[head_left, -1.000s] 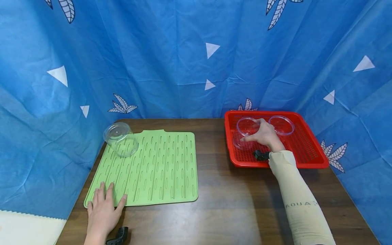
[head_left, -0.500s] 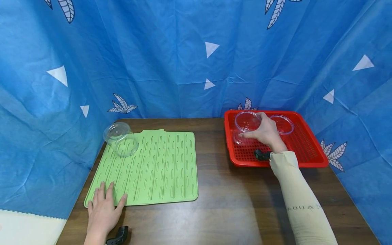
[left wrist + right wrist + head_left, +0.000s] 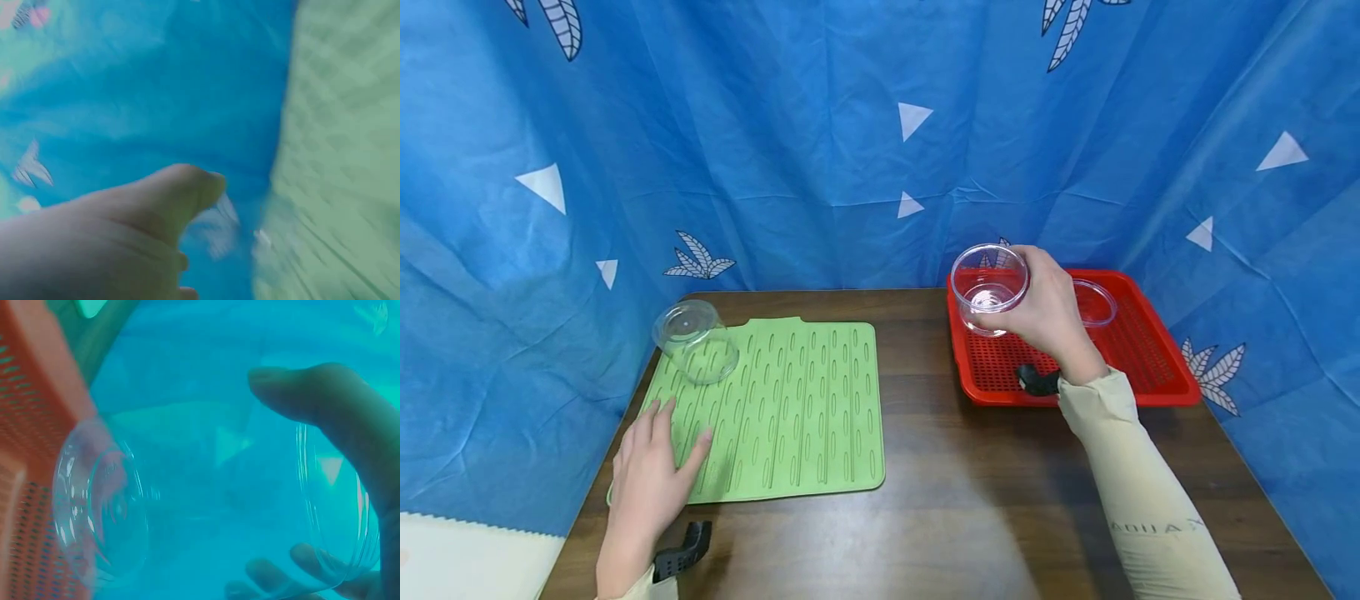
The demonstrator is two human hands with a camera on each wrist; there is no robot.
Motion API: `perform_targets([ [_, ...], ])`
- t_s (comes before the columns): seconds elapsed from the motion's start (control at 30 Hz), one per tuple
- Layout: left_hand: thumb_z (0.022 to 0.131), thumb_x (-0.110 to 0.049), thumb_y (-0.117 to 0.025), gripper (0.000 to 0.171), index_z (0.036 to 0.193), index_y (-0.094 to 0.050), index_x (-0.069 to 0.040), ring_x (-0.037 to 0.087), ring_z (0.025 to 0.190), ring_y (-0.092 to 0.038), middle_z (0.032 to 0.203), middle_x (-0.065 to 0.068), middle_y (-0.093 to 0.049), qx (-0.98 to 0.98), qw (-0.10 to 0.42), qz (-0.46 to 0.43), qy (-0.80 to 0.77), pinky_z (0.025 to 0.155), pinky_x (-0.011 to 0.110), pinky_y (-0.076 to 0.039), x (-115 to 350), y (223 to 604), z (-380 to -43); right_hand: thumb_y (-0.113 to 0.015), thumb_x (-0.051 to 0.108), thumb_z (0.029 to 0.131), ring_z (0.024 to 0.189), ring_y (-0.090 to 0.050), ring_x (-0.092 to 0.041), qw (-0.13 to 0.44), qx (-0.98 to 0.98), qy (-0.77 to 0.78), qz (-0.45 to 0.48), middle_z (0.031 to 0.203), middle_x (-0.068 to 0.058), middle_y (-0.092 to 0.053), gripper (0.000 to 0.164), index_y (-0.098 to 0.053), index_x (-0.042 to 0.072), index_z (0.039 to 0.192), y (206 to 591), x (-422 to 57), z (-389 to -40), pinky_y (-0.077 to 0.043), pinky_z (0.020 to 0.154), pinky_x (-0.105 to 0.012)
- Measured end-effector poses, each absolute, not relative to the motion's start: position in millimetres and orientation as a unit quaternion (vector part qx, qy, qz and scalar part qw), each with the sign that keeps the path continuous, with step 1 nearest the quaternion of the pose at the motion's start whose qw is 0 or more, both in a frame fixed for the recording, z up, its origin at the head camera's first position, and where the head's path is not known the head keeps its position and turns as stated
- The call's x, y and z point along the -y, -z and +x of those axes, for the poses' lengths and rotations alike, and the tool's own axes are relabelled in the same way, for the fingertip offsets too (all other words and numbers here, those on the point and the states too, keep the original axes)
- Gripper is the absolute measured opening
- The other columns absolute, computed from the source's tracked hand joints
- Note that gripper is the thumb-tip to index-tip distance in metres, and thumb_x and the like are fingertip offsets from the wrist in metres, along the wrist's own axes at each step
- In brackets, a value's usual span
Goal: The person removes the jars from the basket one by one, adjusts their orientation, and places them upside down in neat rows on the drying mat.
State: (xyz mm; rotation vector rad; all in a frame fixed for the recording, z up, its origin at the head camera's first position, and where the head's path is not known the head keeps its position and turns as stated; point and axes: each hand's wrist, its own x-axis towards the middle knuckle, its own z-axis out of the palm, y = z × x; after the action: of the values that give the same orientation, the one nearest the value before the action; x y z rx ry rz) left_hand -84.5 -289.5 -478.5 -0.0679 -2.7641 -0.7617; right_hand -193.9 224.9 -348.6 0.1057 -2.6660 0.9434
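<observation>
In the head view, my right hand (image 3: 1051, 312) grips a clear round plastic jar (image 3: 989, 293) by its side. The jar is held over the left end of the red basket (image 3: 1150, 354), its wide rim up. In the right wrist view, thumb and fingers curl around the jar's (image 3: 103, 506) rim end, and its base lies towards the basket's mesh. My left hand (image 3: 649, 471) hovers over the near left corner of the green mat (image 3: 805, 425), fingers relaxed and holding nothing. At the mat's far left corner, another clear jar (image 3: 696, 343) stands upside down.
Inside the basket, behind my right hand, a further clear round container (image 3: 1096, 303) shows its rim; the rest is hard to see. A dark wooden table (image 3: 925, 467) lies beneath everything. Blue patterned cloth (image 3: 805, 167) hangs at the back and sides.
My right hand has lifted the jar up out of the basket and shifted it slightly left. The left hand has risen from the mat's corner and moved a little forward.
</observation>
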Motion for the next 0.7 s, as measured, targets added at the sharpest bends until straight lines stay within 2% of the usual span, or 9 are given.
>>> perform_targets([
  [0.13,0.1,-0.026,-0.08,0.079,0.161,-0.044,0.007,0.058,0.147,-0.038,0.163,0.034,-0.041,0.92,0.205,-0.082,0.323,0.112,0.08,-0.032,262,439,-104,-0.105,0.022,0.069,0.134,-0.052,-0.04,0.191,0.933,-0.296,0.072,0.145,-0.019,-0.059,0.102,-0.051,0.004,0.153,334,-209,-184,-0.058,0.097,-0.068],
  [0.37,0.093,-0.026,-0.088,0.084,0.165,-0.047,-0.01,0.038,0.153,-0.045,0.166,0.013,-0.047,0.862,0.241,-0.178,0.41,0.119,0.067,-0.039,198,374,-132,-0.107,0.026,0.063,0.129,-0.056,-0.038,0.26,0.933,-0.212,0.129,0.139,-0.018,-0.062,0.103,-0.055,0.005,0.149,316,-176,-172,-0.059,0.098,-0.063],
  [0.57,0.092,-0.032,-0.09,0.087,0.165,-0.047,-0.012,0.027,0.153,-0.046,0.166,0.005,-0.048,0.83,0.234,-0.258,0.436,0.122,0.058,-0.04,148,347,-146,-0.11,0.027,0.057,0.126,-0.058,-0.041,0.324,0.916,-0.161,0.173,0.137,-0.02,-0.062,0.107,-0.057,0.002,0.147,308,-149,-168,-0.054,0.101,-0.059],
  [0.7,0.091,-0.034,-0.091,0.089,0.165,-0.047,-0.01,0.024,0.153,-0.046,0.167,0.006,-0.047,0.812,0.248,-0.297,0.438,0.122,0.054,-0.042,124,336,-151,-0.108,0.029,0.058,0.126,-0.058,-0.042,0.363,0.906,-0.113,0.189,0.138,-0.023,-0.062,0.107,-0.057,0.001,0.148,302,-133,-160,-0.053,0.096,-0.059],
])
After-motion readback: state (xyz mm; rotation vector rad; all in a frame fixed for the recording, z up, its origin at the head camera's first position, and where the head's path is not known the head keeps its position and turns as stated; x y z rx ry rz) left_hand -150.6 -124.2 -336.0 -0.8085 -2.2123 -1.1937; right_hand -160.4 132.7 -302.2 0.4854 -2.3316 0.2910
